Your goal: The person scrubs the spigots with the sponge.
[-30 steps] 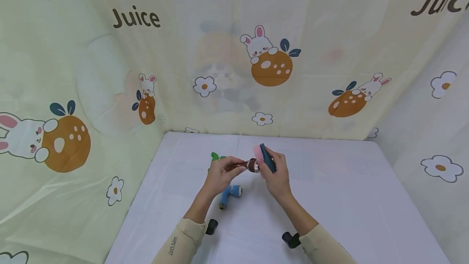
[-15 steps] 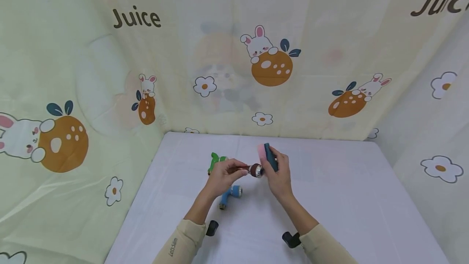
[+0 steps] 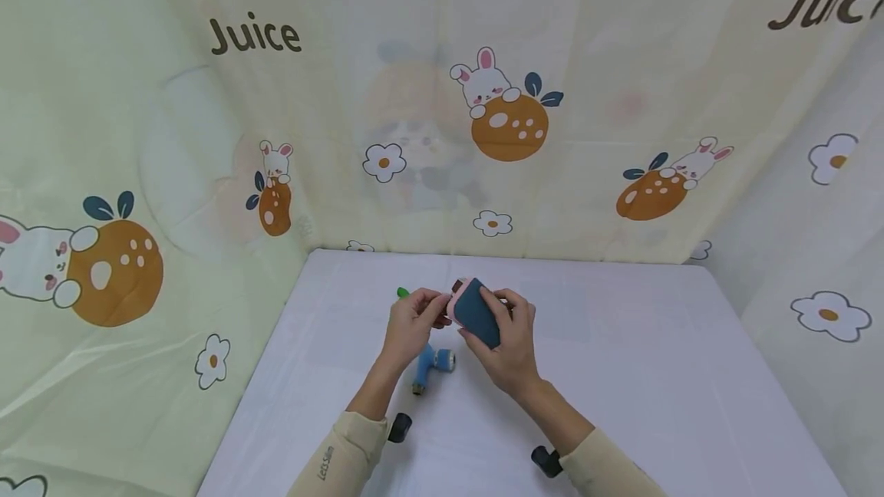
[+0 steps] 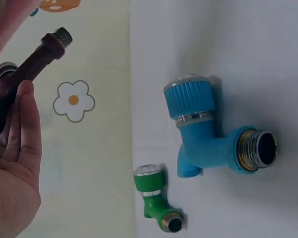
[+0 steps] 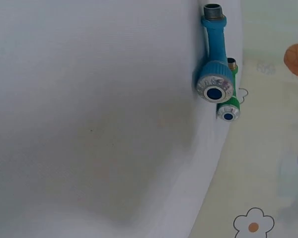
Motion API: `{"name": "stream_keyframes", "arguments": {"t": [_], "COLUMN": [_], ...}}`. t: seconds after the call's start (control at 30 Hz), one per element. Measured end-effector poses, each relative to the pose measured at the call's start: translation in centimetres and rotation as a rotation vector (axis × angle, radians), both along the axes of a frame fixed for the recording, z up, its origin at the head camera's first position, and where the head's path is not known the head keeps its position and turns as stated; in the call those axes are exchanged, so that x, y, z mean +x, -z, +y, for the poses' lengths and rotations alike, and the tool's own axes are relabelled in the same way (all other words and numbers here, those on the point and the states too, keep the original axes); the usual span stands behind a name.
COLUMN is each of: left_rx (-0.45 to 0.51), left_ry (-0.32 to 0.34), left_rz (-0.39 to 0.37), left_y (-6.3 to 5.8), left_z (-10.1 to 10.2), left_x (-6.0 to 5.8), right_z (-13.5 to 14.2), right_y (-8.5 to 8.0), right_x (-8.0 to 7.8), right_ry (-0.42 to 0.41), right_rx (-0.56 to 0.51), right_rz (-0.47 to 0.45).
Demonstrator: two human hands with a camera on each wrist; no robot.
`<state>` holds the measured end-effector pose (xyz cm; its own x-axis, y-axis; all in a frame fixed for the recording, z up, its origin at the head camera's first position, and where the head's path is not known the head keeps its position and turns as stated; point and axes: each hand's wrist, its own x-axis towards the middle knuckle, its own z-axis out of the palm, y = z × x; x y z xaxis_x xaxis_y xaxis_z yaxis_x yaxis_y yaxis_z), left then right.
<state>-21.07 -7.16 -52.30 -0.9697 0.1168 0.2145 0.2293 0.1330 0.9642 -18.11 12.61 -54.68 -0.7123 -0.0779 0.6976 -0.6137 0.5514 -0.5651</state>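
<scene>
My left hand (image 3: pixel 407 328) holds a dark red tap (image 4: pixel 27 69) above the table, its threaded end pointing up and away in the left wrist view. In the head view the tap is mostly hidden behind a sponge (image 3: pixel 478 314), dark teal on one face and pink on the other. My right hand (image 3: pixel 512 343) grips this sponge and holds it against or just in front of the tap; contact is hidden. A blue tap (image 3: pixel 428 363) lies on the table below my hands. Behind my left hand, a green tap (image 4: pixel 154 193) lies mostly covered in the head view.
The white-covered table (image 3: pixel 642 374) reaches back to a patterned curtain (image 3: pixel 414 98) with rabbits, oranges and flowers, which also hangs at both sides. Black wrist-worn devices show by the left sleeve (image 3: pixel 338 451) and the right sleeve (image 3: pixel 611 466).
The sponge has moved left and turned its teal face to the head camera, now covering most of the dark red tap. My left hand has shifted slightly left.
</scene>
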Motion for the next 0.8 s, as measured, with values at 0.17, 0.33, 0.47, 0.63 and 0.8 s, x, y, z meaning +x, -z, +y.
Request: {"name": "stream_keyframes", "arguments": {"t": [0.17,0.33,0.47,0.63,0.8], "left_rx": [0.014,0.009,0.036,0.110,0.143], "left_ry": [-0.041,-0.046,-0.021,0.021,0.078], "left_rz": [0.011,-0.011,-0.026,-0.026,0.007], "left_y": [-0.28,-0.56,-0.46,-0.23,-0.42], "left_z": [0.27,0.52,0.72,0.87,0.85], "left_x": [-0.07,-0.04,0.07,0.25,0.52], "right_z": [-0.31,-0.38,-0.39,-0.53,-0.61], "right_y": [0.34,0.53,0.83,0.73,0.63], "right_x": [0.07,-0.20,-0.23,-0.26,-0.37], "right_ry": [0.010,0.026,0.023,0.006,-0.004], "right_rx": [0.069,0.043,0.029,0.000,-0.049], "right_rz": [0.031,0.030,0.025,0.008,-0.020]}}
